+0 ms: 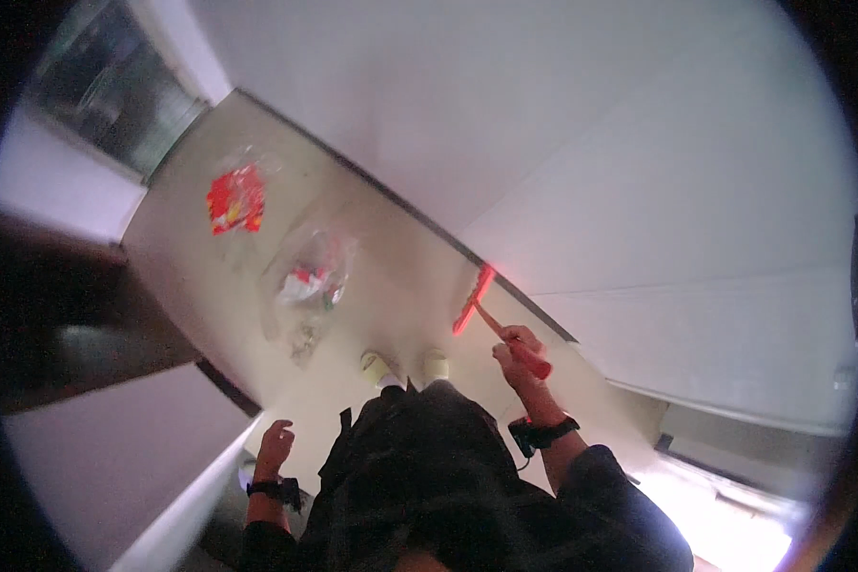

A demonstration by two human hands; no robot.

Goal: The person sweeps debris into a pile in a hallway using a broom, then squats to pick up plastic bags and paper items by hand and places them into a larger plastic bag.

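Holding one red broom point(474, 300) — right hand point(517, 351), two bags.

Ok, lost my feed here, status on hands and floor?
Right hand gripping red broom by wall. Left hand empty. Red wrapper and clear bag ahead on floor.

Just one view here, head cam, fisheye, looking pretty much straight down from above the person's own head; dark hair and shoulders fill the bottom centre; feet in pale shoes point(405, 366) sit near mid-frame, so the floor point(381, 276) is a full body-height away; pic is tilted, the wall point(582, 124) runs diagonally across the top right and its baseboard bends w/ the lens; black vignette rings the edges; no 2nd view, so no overlap.
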